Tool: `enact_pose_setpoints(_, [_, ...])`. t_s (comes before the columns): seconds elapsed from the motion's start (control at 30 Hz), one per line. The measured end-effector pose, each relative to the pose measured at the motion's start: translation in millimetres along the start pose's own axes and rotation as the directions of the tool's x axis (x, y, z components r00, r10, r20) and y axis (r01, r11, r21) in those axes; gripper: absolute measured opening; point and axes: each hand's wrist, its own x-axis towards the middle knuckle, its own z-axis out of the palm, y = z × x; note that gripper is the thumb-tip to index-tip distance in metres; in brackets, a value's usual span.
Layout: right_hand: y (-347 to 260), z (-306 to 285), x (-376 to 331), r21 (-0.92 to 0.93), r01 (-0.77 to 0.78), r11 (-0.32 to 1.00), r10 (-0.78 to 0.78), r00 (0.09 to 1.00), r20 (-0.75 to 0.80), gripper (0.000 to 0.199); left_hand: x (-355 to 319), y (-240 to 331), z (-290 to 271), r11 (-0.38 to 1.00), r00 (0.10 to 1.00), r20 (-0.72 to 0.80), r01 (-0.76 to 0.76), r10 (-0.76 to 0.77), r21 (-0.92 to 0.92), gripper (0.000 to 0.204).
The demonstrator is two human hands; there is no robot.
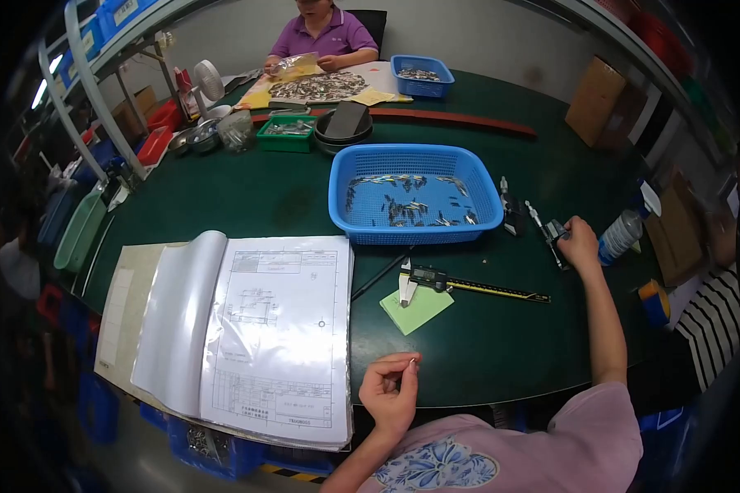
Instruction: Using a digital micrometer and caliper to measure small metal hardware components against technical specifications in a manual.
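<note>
My left hand (390,393) is held near the table's front edge, thumb and forefinger pinched together; what sits at the fingertips is too small to make out. Reaching to the right, my right hand (581,244) has its fingers closed on a dark digital micrometer (553,233) lying on the table. Between the hands, a digital caliper (429,278) rests with its jaws over a green notepad (419,311). Beyond it stands a blue mesh basket (337,193) with many small metal pieces (409,212) scattered inside.
An open binder with a drawing sheet (279,329) covers the left front. A black pen (384,271) lies beside it. A second measuring tool (510,209) and a spray can (621,234) stand at right. Across the table, a person (325,37) handles a clear bag.
</note>
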Motion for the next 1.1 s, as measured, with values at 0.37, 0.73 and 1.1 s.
enact_pose_setpoints(0.37, [-38.2,19.9,-13.3,0.1,-0.086,0.991,0.079,0.994,0.072,0.028,3.7,8.2,-16.4,0.993,1.0,0.015,0.005,-0.007,0.115,0.011])
enact_pose_setpoints(0.73, [-51.7,20.2,3.0,0.079,-0.193,0.978,0.171,0.959,0.226,0.043,5.2,12.4,-13.0,0.995,0.993,-0.066,0.096,-0.094,0.025,0.012])
enact_pose_setpoints(1.1, [-43.0,-30.7,-64.5,0.931,-0.283,-0.23,-0.249,0.942,0.225,0.035,12.0,11.1,-2.5,0.989,0.99,0.031,0.138,-0.137,-0.056,0.016])
